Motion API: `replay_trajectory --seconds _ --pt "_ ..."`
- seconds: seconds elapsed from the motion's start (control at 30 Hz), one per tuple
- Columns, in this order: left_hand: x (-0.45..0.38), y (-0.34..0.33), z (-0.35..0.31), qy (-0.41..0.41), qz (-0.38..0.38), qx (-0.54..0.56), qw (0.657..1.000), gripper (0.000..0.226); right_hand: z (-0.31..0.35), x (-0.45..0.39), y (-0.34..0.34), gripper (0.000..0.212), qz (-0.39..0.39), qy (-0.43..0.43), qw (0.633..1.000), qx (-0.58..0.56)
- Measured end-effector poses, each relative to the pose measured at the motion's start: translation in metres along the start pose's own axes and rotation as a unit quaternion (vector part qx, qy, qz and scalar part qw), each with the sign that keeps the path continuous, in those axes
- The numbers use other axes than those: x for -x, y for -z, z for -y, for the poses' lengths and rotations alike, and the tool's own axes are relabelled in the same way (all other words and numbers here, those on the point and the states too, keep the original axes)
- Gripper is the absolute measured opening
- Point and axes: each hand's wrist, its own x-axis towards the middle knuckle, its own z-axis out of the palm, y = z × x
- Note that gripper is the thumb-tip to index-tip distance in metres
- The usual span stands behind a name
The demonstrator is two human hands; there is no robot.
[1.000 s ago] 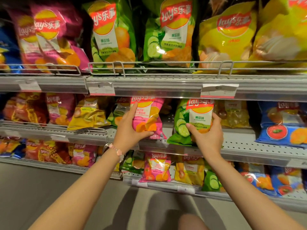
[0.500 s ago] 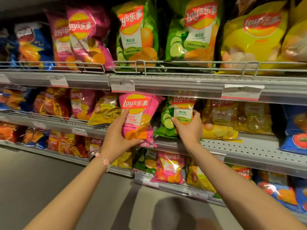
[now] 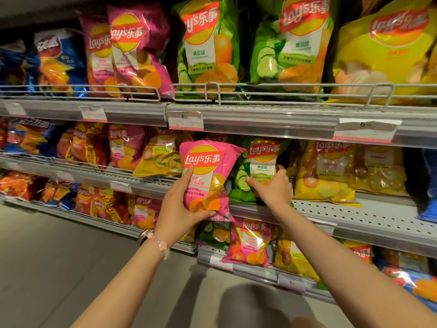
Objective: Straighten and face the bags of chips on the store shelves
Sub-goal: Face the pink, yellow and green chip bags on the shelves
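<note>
A pink Lay's bag stands upright in front of the middle shelf, logo facing me. My left hand grips its lower left side, thumb under the bottom edge. To its right a green cucumber Lay's bag sits on the same shelf, partly behind the pink one. My right hand holds that green bag low down, fingers curled round its right edge and thumb on its front.
Yellow bags stand right of the green one; a tilted yellow bag lies to the left. The top shelf's wire rail fronts large pink, green and yellow bags. Price tags hang on the shelf edges. More bags fill the bottom shelf.
My left hand has lifted the pink bag out and upright so its logo faces front. My right hand still holds the green bag. The view has shifted left and closer.
</note>
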Motion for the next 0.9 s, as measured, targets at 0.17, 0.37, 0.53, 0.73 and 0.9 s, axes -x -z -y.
replay_trajectory --seconds 0.17,0.37,0.53,0.73,0.9 --pt "-0.006 -0.003 -0.006 -0.004 -0.008 0.000 1.000 0.110 0.016 0.045 0.010 0.090 -0.038 0.144 0.986 -0.078" --pt "-0.011 -0.003 -0.013 -0.023 -0.004 0.004 1.000 0.109 0.061 0.088 0.001 0.098 0.233 0.053 0.908 -0.345" --pt "-0.016 0.014 -0.003 -0.021 0.075 0.029 0.997 0.121 0.068 0.086 -0.005 0.066 0.234 0.053 0.903 -0.357" --pt "-0.044 0.064 0.035 0.013 0.028 0.061 0.998 0.092 0.067 0.079 -0.005 0.062 0.207 0.026 0.913 -0.351" --pt "-0.099 0.086 0.081 0.033 -0.069 -0.096 0.992 0.090 0.074 0.077 -0.017 0.071 0.161 0.022 0.927 -0.338"
